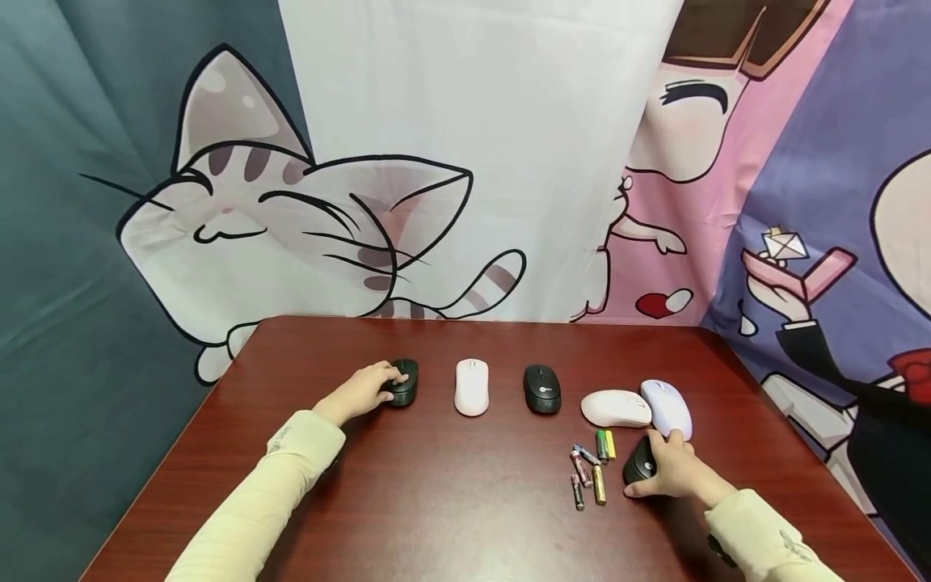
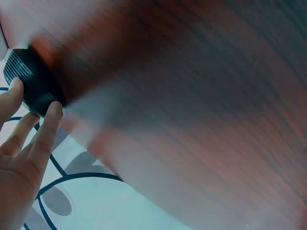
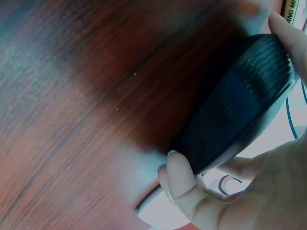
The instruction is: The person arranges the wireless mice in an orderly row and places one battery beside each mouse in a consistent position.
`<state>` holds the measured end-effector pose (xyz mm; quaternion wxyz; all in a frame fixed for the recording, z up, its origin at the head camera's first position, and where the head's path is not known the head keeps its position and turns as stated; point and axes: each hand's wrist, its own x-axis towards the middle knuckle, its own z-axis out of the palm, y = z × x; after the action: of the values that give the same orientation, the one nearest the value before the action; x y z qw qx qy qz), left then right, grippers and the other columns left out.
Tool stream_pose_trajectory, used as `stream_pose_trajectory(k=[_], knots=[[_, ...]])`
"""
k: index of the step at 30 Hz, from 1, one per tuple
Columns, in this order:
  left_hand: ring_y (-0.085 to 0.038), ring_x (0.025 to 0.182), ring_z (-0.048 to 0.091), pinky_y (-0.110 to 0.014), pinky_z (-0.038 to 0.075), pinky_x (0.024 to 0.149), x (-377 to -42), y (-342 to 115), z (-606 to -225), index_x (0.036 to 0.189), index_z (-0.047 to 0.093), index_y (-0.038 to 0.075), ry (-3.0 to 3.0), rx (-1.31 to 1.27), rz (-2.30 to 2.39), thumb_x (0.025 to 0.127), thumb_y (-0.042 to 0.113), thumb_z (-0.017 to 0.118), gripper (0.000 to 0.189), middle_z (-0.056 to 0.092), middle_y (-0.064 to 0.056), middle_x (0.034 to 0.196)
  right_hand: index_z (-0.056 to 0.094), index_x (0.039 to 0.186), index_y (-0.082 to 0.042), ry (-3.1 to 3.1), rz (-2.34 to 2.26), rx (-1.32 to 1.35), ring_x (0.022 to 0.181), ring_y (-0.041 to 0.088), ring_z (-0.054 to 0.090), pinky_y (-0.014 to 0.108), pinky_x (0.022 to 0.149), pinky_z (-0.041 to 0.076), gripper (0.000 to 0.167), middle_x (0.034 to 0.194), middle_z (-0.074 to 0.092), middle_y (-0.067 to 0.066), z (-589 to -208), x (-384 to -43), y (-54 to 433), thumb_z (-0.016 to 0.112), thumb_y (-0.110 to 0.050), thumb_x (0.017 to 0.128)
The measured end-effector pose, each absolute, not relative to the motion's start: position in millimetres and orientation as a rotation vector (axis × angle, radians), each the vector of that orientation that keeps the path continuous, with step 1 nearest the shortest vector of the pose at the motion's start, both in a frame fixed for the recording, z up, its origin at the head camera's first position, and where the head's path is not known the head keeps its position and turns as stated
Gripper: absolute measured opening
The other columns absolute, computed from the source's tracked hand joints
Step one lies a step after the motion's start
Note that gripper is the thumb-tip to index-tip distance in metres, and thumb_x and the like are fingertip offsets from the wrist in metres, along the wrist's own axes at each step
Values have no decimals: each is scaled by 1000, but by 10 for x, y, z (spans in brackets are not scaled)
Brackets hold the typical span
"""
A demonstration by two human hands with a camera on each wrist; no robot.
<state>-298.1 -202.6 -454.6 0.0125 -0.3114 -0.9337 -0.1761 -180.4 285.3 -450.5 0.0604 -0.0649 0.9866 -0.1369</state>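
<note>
My left hand grips a black computer mouse on the left part of the table, thumb and fingers at its sides. In the left wrist view the fingers hold this dark mouse by its ribbed edges. Over on the right, my right hand holds another black mouse between thumb and fingers. The right wrist view shows that mouse close up, with the fingertips at its two ends. Just behind this hand lies a pale lavender mouse, and a white mouse lies sideways against it.
Left of the right hand lie several batteries, some green and yellow. A white mouse and a black mouse stand along the middle of the brown table. Behind the table hangs a cartoon-printed curtain.
</note>
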Motion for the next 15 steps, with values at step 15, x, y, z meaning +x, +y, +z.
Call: stream_pose_trajectory(k=[15], knots=[[-30, 97, 60, -44, 49, 86, -3031, -2030, -4504, 115, 66, 2, -2951, -1002, -511, 80, 3, 70, 36, 61, -15, 106, 44, 116, 13, 3053, -436, -335, 74, 37, 41, 43, 59, 43, 93, 90, 42, 26, -4306, -1752, 2687, 89, -32, 49]])
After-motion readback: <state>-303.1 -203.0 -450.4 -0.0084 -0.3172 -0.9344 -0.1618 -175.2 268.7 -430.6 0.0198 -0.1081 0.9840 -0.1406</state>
